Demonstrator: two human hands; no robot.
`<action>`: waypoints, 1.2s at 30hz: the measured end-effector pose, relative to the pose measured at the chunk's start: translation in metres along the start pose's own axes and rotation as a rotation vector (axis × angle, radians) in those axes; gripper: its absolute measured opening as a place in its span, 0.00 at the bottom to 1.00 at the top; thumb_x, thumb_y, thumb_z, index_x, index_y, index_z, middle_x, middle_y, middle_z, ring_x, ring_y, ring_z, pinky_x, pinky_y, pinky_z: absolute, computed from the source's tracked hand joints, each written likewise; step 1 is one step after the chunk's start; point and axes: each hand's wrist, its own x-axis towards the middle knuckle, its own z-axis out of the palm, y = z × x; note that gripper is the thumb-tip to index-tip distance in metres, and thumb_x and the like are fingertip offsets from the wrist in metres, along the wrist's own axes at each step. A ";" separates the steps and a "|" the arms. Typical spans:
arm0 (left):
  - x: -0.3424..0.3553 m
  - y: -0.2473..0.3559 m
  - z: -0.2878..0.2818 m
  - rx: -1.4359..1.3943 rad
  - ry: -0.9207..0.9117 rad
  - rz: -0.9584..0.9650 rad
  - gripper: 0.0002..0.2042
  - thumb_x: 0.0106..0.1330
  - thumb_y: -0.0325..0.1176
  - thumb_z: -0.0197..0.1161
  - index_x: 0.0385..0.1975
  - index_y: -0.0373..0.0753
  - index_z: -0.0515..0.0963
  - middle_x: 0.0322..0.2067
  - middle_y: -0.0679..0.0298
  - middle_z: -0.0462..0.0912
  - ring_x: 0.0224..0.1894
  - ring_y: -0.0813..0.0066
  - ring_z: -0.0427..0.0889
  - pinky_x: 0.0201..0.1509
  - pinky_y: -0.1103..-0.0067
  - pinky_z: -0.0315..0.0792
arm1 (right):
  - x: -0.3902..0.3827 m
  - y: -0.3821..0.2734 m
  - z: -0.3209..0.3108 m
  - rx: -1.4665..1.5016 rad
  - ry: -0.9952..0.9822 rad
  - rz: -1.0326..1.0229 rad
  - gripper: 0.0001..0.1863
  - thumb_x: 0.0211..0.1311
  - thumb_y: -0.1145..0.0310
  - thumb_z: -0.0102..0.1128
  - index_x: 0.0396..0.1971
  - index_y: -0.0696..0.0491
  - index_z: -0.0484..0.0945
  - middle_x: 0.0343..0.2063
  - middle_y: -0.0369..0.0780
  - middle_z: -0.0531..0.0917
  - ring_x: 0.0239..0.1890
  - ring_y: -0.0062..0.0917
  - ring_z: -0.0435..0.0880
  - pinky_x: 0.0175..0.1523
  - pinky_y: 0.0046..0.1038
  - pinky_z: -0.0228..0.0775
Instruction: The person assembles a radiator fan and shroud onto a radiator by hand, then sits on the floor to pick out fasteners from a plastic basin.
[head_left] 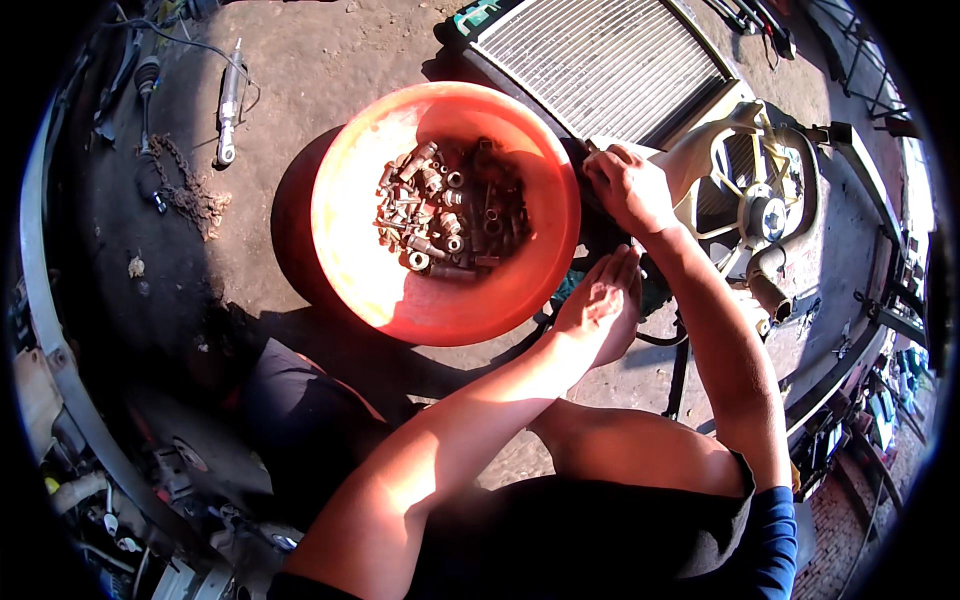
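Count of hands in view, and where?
2. Left hand: just right of the orange basin. Right hand: above the left in the picture, near the radiator. No others show; some fingers are partly hidden.

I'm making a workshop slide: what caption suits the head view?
A person's left hand and right hand beside an orange basin of metal parts, near a radiator.

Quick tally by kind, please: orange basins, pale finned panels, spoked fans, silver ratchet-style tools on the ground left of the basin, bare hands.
Orange basin: 1
Pale finned panel: 1
Spoked fan: 1
Silver ratchet-style tool: 1
Bare hands, left hand and right hand: 2
Total: 6
Metal parts inside the basin are too jumbled to count, so excluded.
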 end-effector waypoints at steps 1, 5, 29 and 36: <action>0.002 0.001 -0.001 -0.166 -0.024 -0.057 0.32 0.64 0.35 0.59 0.68 0.21 0.70 0.74 0.40 0.67 0.77 0.47 0.66 0.83 0.62 0.58 | 0.001 0.002 0.000 -0.024 0.001 -0.026 0.06 0.68 0.64 0.65 0.40 0.49 0.86 0.37 0.41 0.86 0.43 0.40 0.88 0.48 0.39 0.82; 0.006 -0.001 -0.015 -0.401 -0.074 -0.146 0.33 0.63 0.32 0.61 0.68 0.20 0.69 0.72 0.40 0.68 0.77 0.47 0.65 0.82 0.59 0.58 | 0.000 0.003 0.001 -0.010 0.019 -0.029 0.06 0.68 0.64 0.65 0.39 0.49 0.85 0.36 0.41 0.86 0.43 0.40 0.88 0.47 0.39 0.82; 0.008 0.002 -0.016 -0.282 -0.027 -0.224 0.26 0.73 0.31 0.52 0.70 0.32 0.71 0.78 0.46 0.61 0.78 0.52 0.65 0.81 0.60 0.61 | -0.016 0.025 -0.008 0.415 0.159 -0.090 0.10 0.67 0.74 0.64 0.46 0.56 0.77 0.53 0.46 0.88 0.59 0.47 0.85 0.60 0.42 0.79; 0.075 -0.158 -0.071 -0.462 0.166 -0.215 0.12 0.67 0.26 0.64 0.48 0.34 0.86 0.45 0.53 0.88 0.50 0.53 0.86 0.61 0.62 0.77 | -0.018 0.027 -0.018 0.481 0.155 -0.105 0.09 0.63 0.75 0.65 0.42 0.59 0.80 0.55 0.50 0.88 0.67 0.49 0.80 0.68 0.43 0.76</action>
